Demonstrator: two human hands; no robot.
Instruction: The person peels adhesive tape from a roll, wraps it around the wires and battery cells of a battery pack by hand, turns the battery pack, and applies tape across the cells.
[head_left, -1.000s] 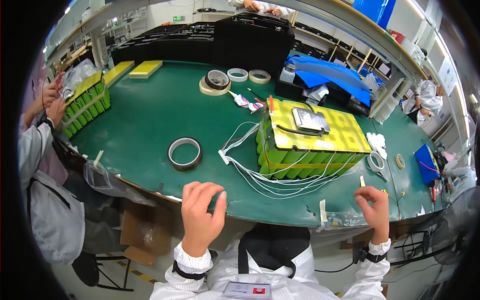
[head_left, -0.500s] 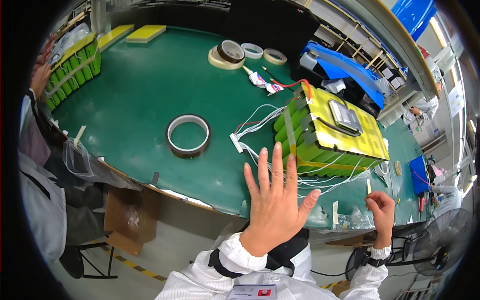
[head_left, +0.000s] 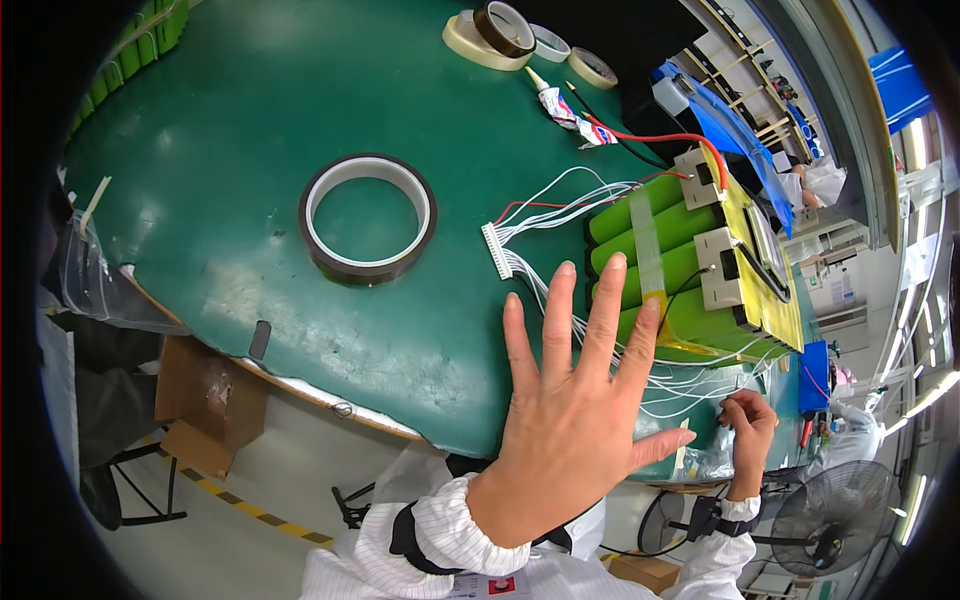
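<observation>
Two hands out, left hand now bigger, splayed empty.
Green battery pack sits just beyond its fingertips; right hand curls at the table edge, grip unclear.

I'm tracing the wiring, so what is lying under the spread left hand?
Thin white wires run beneath the left hand, from the white connector toward the green battery pack. The hand covers their middle stretch and the green table beneath.
</observation>
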